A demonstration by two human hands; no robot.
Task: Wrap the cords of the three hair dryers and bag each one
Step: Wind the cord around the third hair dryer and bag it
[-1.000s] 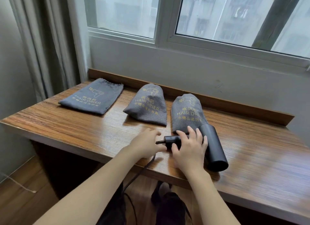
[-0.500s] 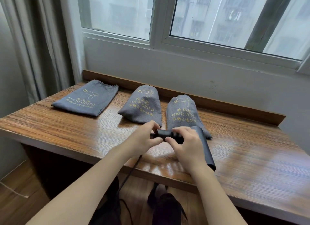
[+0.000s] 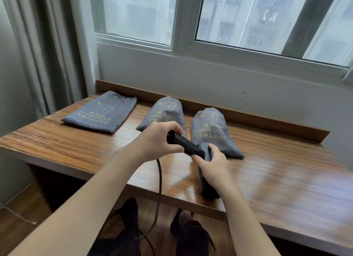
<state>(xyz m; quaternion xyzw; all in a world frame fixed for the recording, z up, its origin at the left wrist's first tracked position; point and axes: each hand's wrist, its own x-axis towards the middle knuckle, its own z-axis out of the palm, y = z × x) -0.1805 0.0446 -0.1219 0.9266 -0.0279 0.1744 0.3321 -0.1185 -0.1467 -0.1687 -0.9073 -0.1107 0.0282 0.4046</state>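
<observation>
Above the wooden desk [image 3: 80, 141], the left hand [image 3: 152, 141] gripped the rigid hair dryer [image 3: 189, 147] handle, the right hand [image 3: 212, 166] its heavier-looking barrel, the limp cord [image 3: 160, 181] dangling.

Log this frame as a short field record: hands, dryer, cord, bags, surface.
left hand: grips the folding handle's end
right hand: holds the hair dryer at its barrel
cord: unwrapped, hangs off the table edge to the floor
flat bag: lies flat, looks empty
middle bag: bulging
right bag: bulging
table: wooden, under a window
</observation>
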